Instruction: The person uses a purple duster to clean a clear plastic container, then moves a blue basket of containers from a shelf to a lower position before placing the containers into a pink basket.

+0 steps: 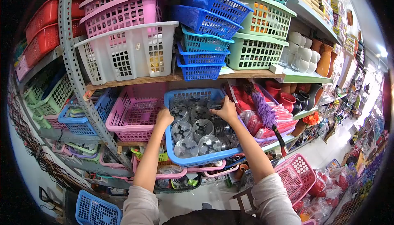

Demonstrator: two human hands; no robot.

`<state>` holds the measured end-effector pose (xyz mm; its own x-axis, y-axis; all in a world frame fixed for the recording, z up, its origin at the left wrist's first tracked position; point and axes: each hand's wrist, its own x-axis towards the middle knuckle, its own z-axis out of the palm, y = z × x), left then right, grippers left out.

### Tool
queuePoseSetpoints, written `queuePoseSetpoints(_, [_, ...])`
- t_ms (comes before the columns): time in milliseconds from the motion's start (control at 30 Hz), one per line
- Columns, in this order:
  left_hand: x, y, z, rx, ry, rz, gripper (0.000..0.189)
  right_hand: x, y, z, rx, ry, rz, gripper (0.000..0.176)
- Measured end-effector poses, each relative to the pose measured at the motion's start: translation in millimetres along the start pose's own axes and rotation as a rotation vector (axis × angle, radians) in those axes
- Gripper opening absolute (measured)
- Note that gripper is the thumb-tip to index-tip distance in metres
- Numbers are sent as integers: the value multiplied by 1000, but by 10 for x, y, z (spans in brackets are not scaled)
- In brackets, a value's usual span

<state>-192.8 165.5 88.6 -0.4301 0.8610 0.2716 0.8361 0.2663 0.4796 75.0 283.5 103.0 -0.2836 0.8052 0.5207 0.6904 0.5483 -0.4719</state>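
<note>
A blue plastic basket [205, 158] sits on the middle shelf, its front edge jutting out over the shelf's edge. Inside are several round clear plastic containers [203, 128] with dark star-shaped centres, plus stacks of them lying sideways. My left hand [165, 117] is closed around the basket's left rim. At the opposite side, my right hand [225, 111] grips the right rim, with the thumb stretched inward over the clear containers. Its other fingers are partly hidden.
A pink basket [135, 116] stands close on the left. To the right, a purple basket holds red packets [266, 122] and a purple duster [263, 108]. The wooden shelf [143, 80] above carries stacked baskets. A perforated metal post [76, 61] rises at the left.
</note>
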Motion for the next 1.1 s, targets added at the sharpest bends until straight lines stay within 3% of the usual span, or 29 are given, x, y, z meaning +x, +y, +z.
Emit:
queuePoseSetpoints(333, [-233,-20,23,-82,103,35,61,-158,-108,-4,-57,79,-56,72])
queuePoseSetpoints(533, [-258,34,-7,-49,55,-79,70,142,-53,171,-401,180,-196,71])
queuePoseSetpoints(633, [-248,21,13,-42,60,-82,72,225,-18,396,-393,205,-126,73])
queuePoseSetpoints(767, [-296,98,-57,-1,42,-107,73,303,-67,412,-353,-2,1,84])
queuePoseSetpoints(967, [-312,115,-78,-39,67,-87,71,351,-103,331,-434,-184,46,88])
queuePoseSetpoints(1100, [-262,74,-26,-35,64,-68,66,361,60,520,-545,-77,-45,83])
